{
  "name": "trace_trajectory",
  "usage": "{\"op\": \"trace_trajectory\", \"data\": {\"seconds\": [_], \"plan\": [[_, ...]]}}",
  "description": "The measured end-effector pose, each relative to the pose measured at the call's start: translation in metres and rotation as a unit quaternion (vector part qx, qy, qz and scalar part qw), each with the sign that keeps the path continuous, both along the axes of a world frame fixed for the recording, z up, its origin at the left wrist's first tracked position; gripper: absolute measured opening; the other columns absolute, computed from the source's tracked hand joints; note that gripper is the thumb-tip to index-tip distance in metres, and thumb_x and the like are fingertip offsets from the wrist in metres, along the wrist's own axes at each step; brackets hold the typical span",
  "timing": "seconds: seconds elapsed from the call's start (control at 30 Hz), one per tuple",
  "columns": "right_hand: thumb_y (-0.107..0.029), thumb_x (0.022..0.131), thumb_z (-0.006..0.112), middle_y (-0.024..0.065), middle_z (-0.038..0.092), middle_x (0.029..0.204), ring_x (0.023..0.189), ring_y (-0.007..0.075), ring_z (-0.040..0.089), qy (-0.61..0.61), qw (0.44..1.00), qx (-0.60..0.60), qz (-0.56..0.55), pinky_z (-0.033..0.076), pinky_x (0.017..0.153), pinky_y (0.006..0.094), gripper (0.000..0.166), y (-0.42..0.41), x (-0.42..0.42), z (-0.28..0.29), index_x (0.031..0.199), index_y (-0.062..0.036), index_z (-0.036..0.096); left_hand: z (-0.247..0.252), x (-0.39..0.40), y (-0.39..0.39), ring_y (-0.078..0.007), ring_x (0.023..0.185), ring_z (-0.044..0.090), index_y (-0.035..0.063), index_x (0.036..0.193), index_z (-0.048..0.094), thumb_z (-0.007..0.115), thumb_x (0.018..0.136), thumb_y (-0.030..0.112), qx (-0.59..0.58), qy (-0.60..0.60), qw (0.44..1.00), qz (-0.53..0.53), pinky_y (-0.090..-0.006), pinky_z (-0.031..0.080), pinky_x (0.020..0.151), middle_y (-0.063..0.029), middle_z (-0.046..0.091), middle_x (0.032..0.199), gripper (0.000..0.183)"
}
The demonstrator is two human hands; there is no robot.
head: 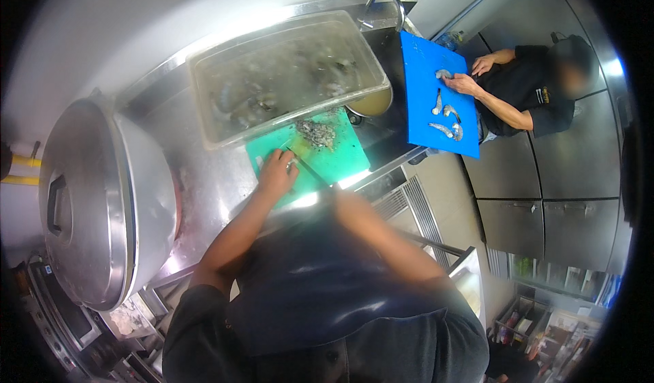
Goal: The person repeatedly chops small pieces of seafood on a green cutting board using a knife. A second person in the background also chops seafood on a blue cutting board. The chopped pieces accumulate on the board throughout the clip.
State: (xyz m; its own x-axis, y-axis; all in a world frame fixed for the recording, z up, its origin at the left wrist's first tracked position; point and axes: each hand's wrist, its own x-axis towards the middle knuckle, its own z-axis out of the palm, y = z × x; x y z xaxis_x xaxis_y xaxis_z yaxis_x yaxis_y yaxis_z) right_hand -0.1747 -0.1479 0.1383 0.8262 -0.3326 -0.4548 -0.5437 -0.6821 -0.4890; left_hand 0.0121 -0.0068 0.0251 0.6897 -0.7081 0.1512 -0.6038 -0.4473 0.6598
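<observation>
My left hand [279,174] rests at the left part of a green cutting board [352,150], its fingers closed on a small pale piece of seafood [292,163], likely a shrimp. My blurred right hand [351,207] grips a knife [312,172] by its handle at the board's near edge. The knife's blade points up and left, with its tip close to my left fingers. A heap of dark grey scraps [318,134] lies on the board beyond the blade. Behind the board stands a large clear plastic tub [204,122] of murky water with shrimp-like pieces in it.
A big lidded metal pot [148,178] stands at the left on the steel counter [209,178]. At right, a co-worker [531,92] handles shrimp on a blue cutting board [421,107]. Behind are a curved faucet [398,5] and a round container of cloudy liquid [375,103].
</observation>
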Motion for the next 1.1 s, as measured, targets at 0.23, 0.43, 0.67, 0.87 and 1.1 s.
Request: {"op": "trace_trajectory", "data": {"seconds": [0.23,0.43,0.67,0.87,1.1], "plan": [[-0.031,0.108,0.047,0.0332,0.069,0.094,0.092,0.0518,0.068,-0.015,1.0,0.01,0.002,0.051,0.085,0.0604,0.037,0.001,0.009,-0.045,0.118,0.0037,0.055,-0.006,0.003,0.0,-0.0402,0.099,0.063,0.0087,0.108,0.065,0.07,0.087,0.016,-0.015,0.0,1.0,0.001,-0.0504,0.052,0.085,-0.015,0.061,0.104,0.023],[-0.034,0.107,0.048,0.0326,0.07,0.101,0.098,0.0511,0.067,0.044,0.999,0.006,0.022,0.051,0.086,0.0599,0.037,-0.03,-0.032,-0.043,0.119,0.0003,0.058,-0.003,-0.002,-0.002,-0.0404,0.105,0.061,0.0071,0.11,0.063,0.072,0.087,0.015,-0.016,0.014,1.0,0.021,-0.0506,0.05,0.089,-0.0172,0.059,0.108,0.026],[-0.035,0.107,0.049,0.0308,0.07,0.103,0.097,0.0522,0.066,0.032,0.999,-0.025,-0.009,0.051,0.087,0.0607,0.037,-0.045,-0.032,-0.011,0.118,-0.0012,0.06,-0.004,-0.011,0.011,-0.0421,0.111,0.057,0.0048,0.111,0.063,0.075,0.083,0.002,0.015,0.03,0.999,0.027,-0.05,0.049,0.094,-0.0194,0.058,0.113,0.031],[-0.036,0.107,0.05,0.0316,0.07,0.1,0.097,0.0521,0.066,0.012,1.0,-0.007,-0.011,0.051,0.086,0.0603,0.038,-0.041,-0.028,-0.019,0.117,-0.0008,0.06,0.014,0.009,0.027,-0.0416,0.111,0.056,0.0044,0.105,0.065,0.065,0.077,-0.014,0.048,0.036,0.989,-0.133,-0.0494,0.048,0.095,-0.0164,0.06,0.111,0.033],[-0.037,0.107,0.05,0.0297,0.07,0.103,0.1,0.0507,0.066,0.008,0.999,-0.027,-0.025,0.052,0.087,0.0584,0.039,-0.042,-0.018,-0.035,0.119,-0.0015,0.06,0.01,-0.004,0.031,-0.0378,0.096,0.067,0.0023,0.097,0.064,0.067,0.081,-0.005,-0.066,0.026,0.994,0.088,-0.0432,0.055,0.075,-0.0191,0.069,0.109,0.017]]}}
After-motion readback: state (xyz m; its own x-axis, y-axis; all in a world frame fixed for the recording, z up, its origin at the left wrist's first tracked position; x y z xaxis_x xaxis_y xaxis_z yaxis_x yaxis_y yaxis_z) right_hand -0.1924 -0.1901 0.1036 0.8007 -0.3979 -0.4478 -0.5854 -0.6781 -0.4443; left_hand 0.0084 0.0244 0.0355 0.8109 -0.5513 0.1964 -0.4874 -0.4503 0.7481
